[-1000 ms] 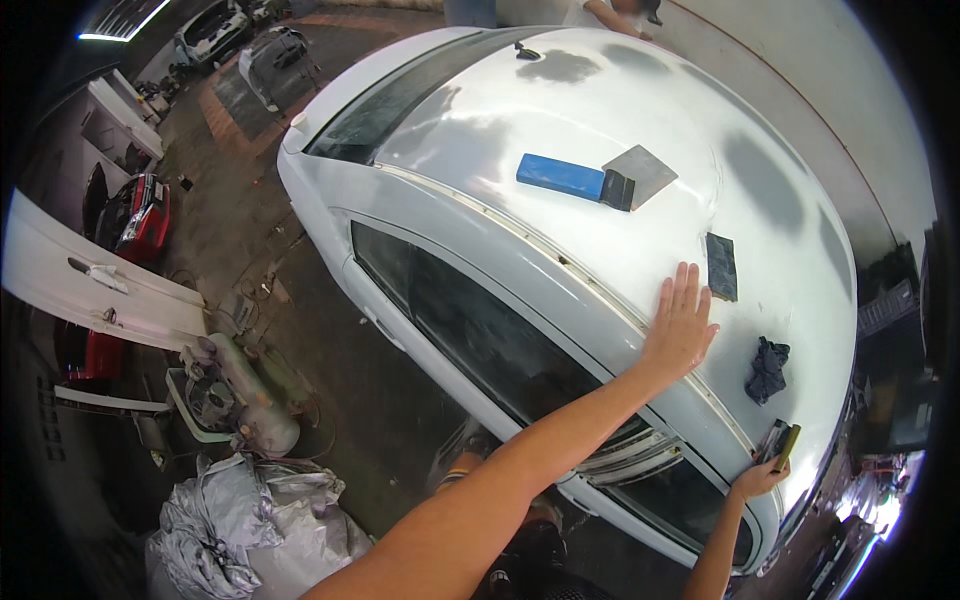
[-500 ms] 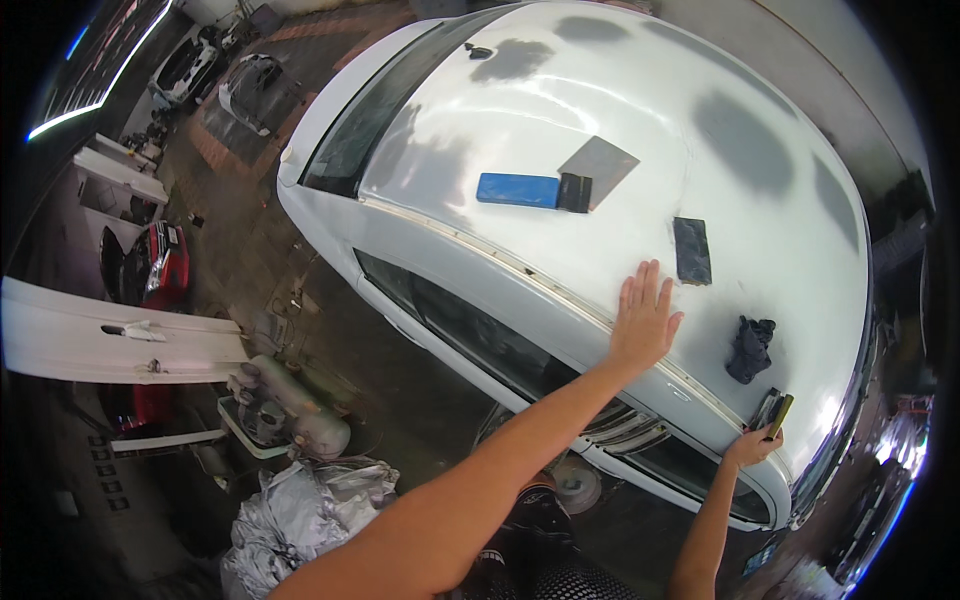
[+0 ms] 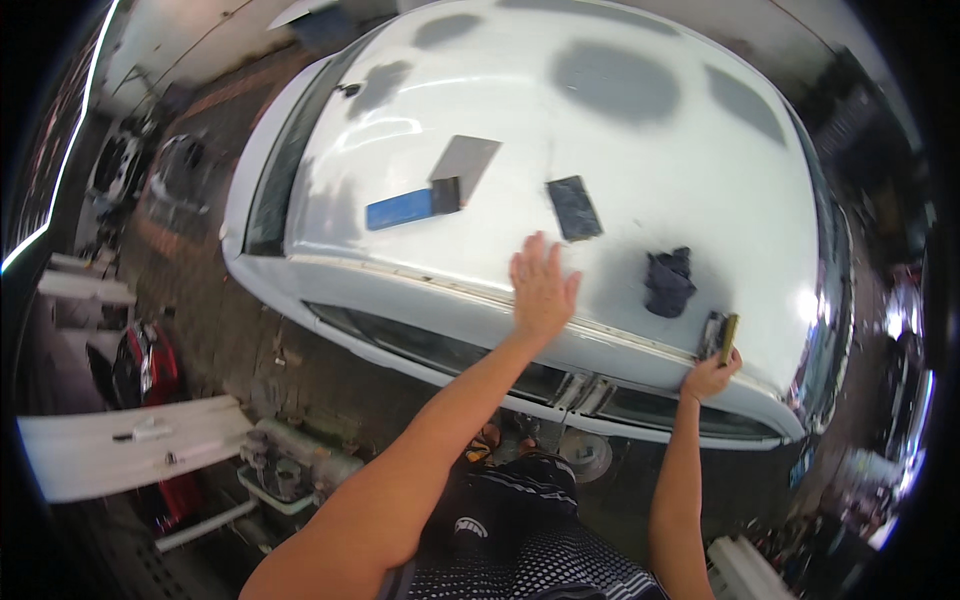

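Note:
My left hand [image 3: 542, 290] lies flat on the white car roof [image 3: 480, 120], fingers spread, near the roof's side edge. Beyond its fingertips is a dark rectangular sheet that looks like sandpaper [image 3: 575, 208]. My right hand [image 3: 712, 374] is closed around the near end of a narrow block with a yellow side [image 3: 729, 338], at the roof's edge. A dark, shiny piece [image 3: 710, 335] sits against that block; whether the two are joined I cannot tell. A crumpled dark cloth or glove [image 3: 669, 281] rests just beyond my right hand.
A blue block [image 3: 398, 209] with a dark end and a grey sheet [image 3: 470, 160] lie farther left on the roof. Grey patches [image 3: 615, 80] mark the paint. Below left are a white car panel [image 3: 135, 440], a compressor [image 3: 290, 465] and a red tail light [image 3: 150, 365].
My view has turned, so the car and the things on it appear farther left and rotated. My left hand stays flat on the roof, and my right still grips the yellow-sided block.

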A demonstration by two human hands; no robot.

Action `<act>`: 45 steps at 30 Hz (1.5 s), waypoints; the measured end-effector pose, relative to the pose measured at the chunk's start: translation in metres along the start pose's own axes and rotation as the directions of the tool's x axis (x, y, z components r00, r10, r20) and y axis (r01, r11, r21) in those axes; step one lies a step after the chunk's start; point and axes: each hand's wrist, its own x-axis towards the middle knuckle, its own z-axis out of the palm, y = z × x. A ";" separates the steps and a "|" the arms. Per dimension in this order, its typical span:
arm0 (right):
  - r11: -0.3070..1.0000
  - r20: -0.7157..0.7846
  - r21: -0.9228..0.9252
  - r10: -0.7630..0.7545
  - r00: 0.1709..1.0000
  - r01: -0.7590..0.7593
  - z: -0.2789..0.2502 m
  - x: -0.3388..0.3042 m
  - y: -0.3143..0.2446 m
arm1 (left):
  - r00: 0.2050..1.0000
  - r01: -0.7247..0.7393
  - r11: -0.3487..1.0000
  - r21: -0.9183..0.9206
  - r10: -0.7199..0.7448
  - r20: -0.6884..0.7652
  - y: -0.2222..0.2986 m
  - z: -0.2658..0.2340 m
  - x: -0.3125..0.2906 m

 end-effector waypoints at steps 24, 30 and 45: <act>0.995 -0.032 -0.076 -0.061 0.998 0.059 -0.008 -0.002 -0.016 | 0.848 0.529 0.829 0.179 -0.527 -0.065 -0.212 -0.049 0.121; 0.999 -0.024 -0.035 -0.043 0.999 0.042 -0.005 -0.003 -0.022 | 0.871 0.195 0.965 0.178 -0.254 0.420 -0.313 -0.089 0.106; 0.999 -0.022 0.018 -0.043 0.999 0.044 -0.006 -0.006 -0.031 | 0.513 0.841 0.484 0.242 -0.856 -0.068 -0.223 -0.100 0.130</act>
